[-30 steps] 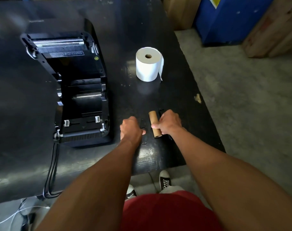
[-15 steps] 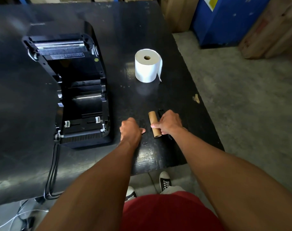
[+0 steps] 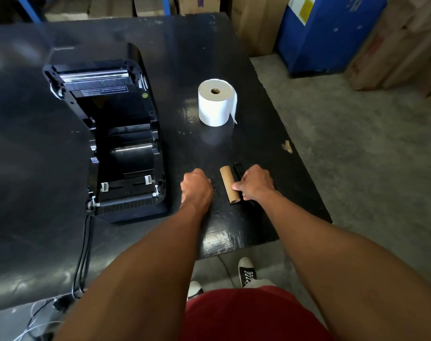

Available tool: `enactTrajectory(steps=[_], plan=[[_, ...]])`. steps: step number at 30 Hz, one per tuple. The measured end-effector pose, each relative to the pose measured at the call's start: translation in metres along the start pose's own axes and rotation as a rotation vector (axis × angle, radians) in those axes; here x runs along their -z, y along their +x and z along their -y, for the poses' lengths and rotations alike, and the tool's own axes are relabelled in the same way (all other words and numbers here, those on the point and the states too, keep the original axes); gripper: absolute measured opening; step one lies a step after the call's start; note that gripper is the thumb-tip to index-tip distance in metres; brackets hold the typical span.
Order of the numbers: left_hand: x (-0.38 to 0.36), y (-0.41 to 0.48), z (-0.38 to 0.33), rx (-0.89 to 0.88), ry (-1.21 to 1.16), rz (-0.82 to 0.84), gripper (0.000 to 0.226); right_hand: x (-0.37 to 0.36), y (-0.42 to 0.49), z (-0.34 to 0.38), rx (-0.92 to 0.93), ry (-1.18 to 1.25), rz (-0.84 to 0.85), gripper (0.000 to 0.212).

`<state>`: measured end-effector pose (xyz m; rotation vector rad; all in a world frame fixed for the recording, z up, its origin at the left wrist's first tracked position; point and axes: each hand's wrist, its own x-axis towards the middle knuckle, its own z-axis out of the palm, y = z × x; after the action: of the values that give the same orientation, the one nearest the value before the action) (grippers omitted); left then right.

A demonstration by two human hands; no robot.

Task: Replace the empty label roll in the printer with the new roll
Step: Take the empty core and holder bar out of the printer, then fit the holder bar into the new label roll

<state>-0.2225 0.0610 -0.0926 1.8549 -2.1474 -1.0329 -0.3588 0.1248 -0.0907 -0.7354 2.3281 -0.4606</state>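
The left hand rests on the tabletop with its fingers curled under and hidden, so I cannot tell whether it grasps anything. The right hand grasps a mostly covered black bar, thumb touching the empty core. The core lies flat, pointing away and slightly left, near the open printer. The new roll stands on end farther back.

Printer bay, frame left, open upward — lid tilted back. Bare table strip separates printer from upright label roll, centre; cardboard core lies below.
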Motion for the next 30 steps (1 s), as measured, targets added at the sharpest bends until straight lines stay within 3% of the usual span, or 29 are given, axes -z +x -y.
enactTrajectory(steps=[7, 14, 19, 30], plan=[[0.015, 0.001, -0.009, 0.0, 0.078, -0.051, 0.038, 0.017, -0.002, 0.015, 0.052, -0.082, -0.037, 0.022], [0.044, 0.018, -0.024, -0.088, 0.098, -0.055, 0.025, 0.063, 0.012, 0.048, 0.191, -0.279, -0.173, 0.021], [0.048, 0.036, -0.043, -0.057, 0.052, -0.024, 0.024, 0.082, 0.038, 0.069, 0.278, -0.346, -0.202, 0.024], [0.045, 0.103, -0.1, 0.068, -0.009, -0.082, 0.04, 0.113, 0.131, 0.098, 0.616, -0.67, -0.171, 0.074]])
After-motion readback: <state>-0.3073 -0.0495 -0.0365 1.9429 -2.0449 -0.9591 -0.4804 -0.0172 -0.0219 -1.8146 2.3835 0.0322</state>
